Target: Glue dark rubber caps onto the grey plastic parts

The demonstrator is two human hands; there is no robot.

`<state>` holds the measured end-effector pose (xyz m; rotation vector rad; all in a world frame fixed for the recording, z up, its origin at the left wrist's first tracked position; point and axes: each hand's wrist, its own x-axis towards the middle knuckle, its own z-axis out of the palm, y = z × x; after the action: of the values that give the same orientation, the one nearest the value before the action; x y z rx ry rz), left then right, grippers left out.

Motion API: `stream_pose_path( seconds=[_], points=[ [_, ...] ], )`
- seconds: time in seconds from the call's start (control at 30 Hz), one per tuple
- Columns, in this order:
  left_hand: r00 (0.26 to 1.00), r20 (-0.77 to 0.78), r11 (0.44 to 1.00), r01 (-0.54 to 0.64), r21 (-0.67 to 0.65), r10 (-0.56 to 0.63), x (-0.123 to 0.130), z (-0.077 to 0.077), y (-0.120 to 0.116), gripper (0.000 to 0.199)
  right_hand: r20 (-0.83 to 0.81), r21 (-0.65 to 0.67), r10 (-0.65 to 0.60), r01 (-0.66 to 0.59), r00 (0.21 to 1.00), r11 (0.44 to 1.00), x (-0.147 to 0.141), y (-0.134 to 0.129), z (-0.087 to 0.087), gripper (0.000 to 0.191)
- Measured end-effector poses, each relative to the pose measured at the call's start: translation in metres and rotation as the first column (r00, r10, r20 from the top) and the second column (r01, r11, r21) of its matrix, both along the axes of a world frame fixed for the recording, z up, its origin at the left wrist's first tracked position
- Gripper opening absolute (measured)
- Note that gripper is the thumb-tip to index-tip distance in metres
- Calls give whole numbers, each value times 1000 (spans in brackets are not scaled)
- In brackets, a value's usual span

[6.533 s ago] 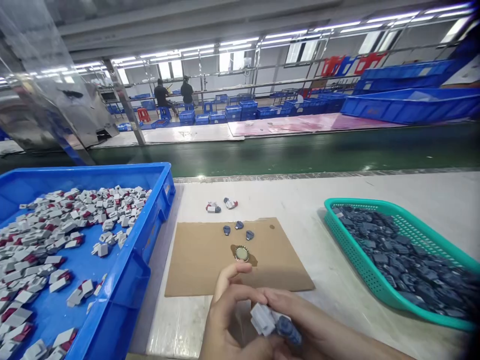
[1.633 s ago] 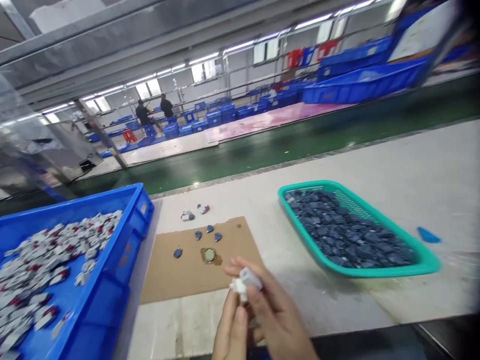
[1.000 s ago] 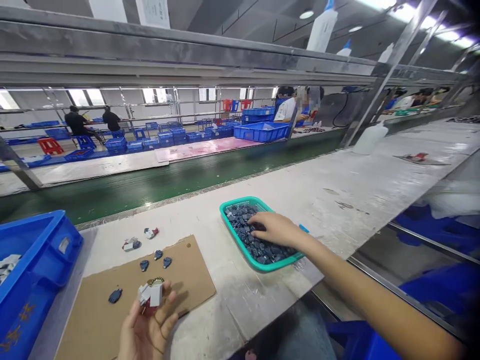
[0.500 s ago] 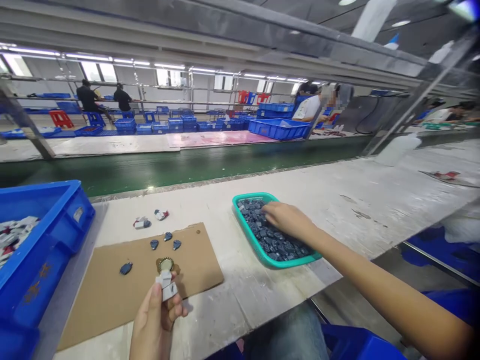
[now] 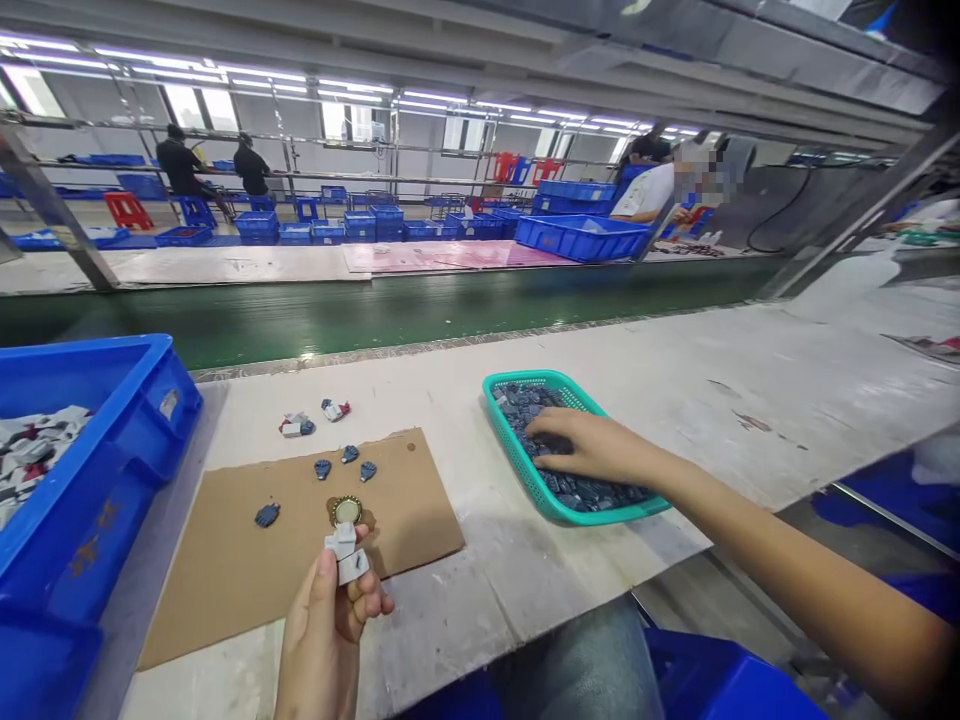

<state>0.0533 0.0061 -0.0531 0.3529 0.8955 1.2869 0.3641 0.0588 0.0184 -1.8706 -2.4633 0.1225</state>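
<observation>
My left hand (image 5: 334, 610) pinches a small light-grey plastic block-shaped part (image 5: 346, 552) between thumb and fingers, above the front edge of a cardboard sheet (image 5: 217, 560). Just beyond the part, a round metal cap (image 5: 346, 511) lies on the cardboard. Several dark blue, ridged, shell-like pieces lie there too, one of them (image 5: 267, 515) off to the left. My right hand (image 5: 589, 445) reaches into a green plastic basket (image 5: 525, 480) full of small dark pieces (image 5: 525, 400). Its thumb and fingers are apart, with the fingertips down among the pieces.
Two small white, red and dark assemblies (image 5: 298, 425) lie behind the cardboard. At left stands a blue crate (image 5: 142, 430) holding white and red parts. A green conveyor belt (image 5: 420, 322) runs beyond the table, below an overhead metal shelf. People work in the background.
My right hand's thumb and fingers have spread apart over the dark pieces in the basket. My left hand keeps hold of the grey part. The whole view has shifted slightly.
</observation>
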Motion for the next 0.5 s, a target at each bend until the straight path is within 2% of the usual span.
stream_pose_path(
  seconds=[0.2, 0.33, 0.5],
  points=[
    [1000, 11, 1000, 11, -1, -11, 1, 0, 1, 38, -57, 59, 38, -35, 998, 998, -4, -1, -11, 19],
    [1000, 3, 1000, 12, -5, -12, 2, 0, 0, 40, -116, 126, 42, -27, 992, 992, -6, -8, -14, 28],
    [999, -33, 999, 31, -9, -31, 2, 2, -1, 39, -192, 92, 66, -49, 979, 995, -12, -11, -14, 17]
  ],
)
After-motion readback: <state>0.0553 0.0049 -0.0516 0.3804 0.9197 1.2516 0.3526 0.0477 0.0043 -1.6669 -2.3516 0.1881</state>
